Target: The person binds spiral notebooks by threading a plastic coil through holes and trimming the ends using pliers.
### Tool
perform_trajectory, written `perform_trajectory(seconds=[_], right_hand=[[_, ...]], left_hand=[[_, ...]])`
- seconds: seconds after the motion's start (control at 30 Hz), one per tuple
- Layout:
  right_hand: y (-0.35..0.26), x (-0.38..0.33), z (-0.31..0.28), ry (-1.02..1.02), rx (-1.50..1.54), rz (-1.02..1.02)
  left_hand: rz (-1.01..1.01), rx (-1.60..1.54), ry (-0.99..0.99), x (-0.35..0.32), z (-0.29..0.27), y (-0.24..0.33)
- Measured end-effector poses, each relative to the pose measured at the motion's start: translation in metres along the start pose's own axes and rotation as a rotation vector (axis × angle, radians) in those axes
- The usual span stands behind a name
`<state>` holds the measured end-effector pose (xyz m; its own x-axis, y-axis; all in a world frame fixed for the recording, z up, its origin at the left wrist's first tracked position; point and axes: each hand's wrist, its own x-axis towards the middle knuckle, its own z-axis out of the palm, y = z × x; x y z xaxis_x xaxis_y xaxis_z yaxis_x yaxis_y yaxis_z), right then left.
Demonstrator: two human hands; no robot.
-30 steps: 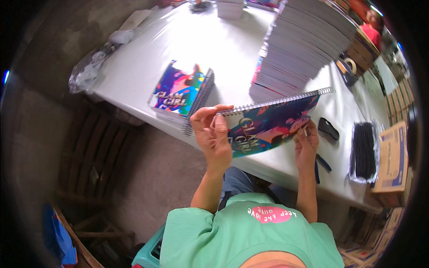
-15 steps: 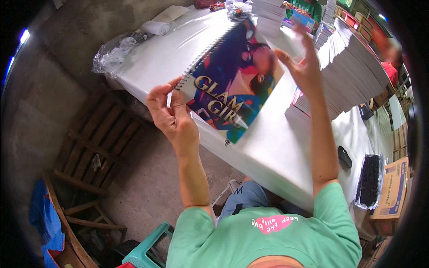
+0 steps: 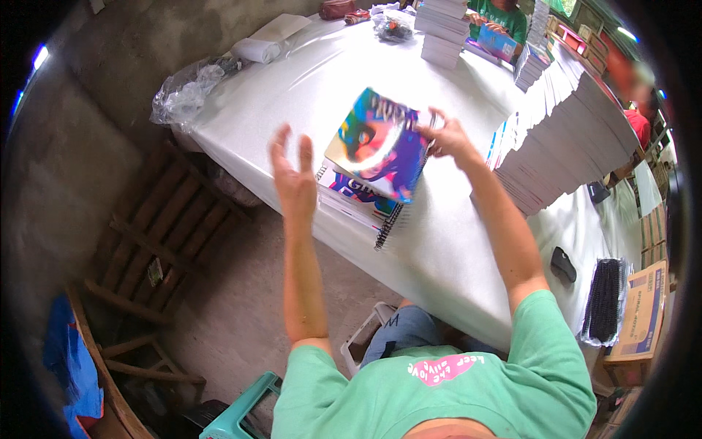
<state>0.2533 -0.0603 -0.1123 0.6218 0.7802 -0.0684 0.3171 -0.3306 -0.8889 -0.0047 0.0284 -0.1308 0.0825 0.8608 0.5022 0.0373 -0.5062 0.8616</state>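
Note:
A spiral notebook with a bright multicoloured cover is tilted above the white-covered table. My right hand grips it at its upper right edge, fingers closed round the binding side. Under it lies a small pile of notebooks at the table's near edge, partly hidden by the raised one. A black wire coil sticks out at the pile's near right corner. My left hand is held up just left of the pile, fingers spread, with nothing in it.
Tall stacks of notebook pages stand on the right, another stack at the back. Clear plastic wrap lies at the left corner. A black object and bagged black coils sit right. Across the table, a person holds a blue booklet.
The notebook has turned round and come down over the pile. My left hand has let go of it and spread open; my right hand, free before, now grips its edge.

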Motion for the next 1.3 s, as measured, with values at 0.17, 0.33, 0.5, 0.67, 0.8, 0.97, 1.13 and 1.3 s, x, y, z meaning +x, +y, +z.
perform_trajectory(seconds=[0.17, 0.33, 0.5, 0.67, 0.8, 0.97, 1.13, 1.3], right_hand=[[0.034, -0.007, 0.021, 0.022, -0.196, 0.094], [0.054, 0.019, 0.005, -0.069, -0.278, -0.052], [0.055, 0.025, 0.023, 0.082, -0.12, -0.092], [0.093, 0.037, 0.067, 0.166, 0.436, -0.146], [0.081, 0.029, 0.063, 0.373, 0.227, -0.151], [-0.015, -0.073, -0.014, 0.34, -0.022, -0.927], [-0.067, -0.169, -0.196, 0.966, -0.485, -1.204], [-0.057, -0.144, -0.357, 0.727, -0.229, -0.261]], left_hand=[[-0.149, 0.097, -0.002, -0.049, 0.046, -0.073], [-0.283, -0.568, 0.239, -0.046, 0.066, -0.076], [-0.347, -0.581, 0.305, -0.046, 0.072, -0.077], [-0.304, -0.569, 0.37, -0.041, 0.08, -0.082], [-0.311, -0.413, 0.243, -0.043, 0.077, -0.08], [-0.032, -0.212, 0.398, -0.033, 0.061, -0.018], [0.521, -0.278, -0.054, -0.031, 0.111, 0.104], [0.738, -0.303, -0.404, -0.042, 0.21, 0.205]])
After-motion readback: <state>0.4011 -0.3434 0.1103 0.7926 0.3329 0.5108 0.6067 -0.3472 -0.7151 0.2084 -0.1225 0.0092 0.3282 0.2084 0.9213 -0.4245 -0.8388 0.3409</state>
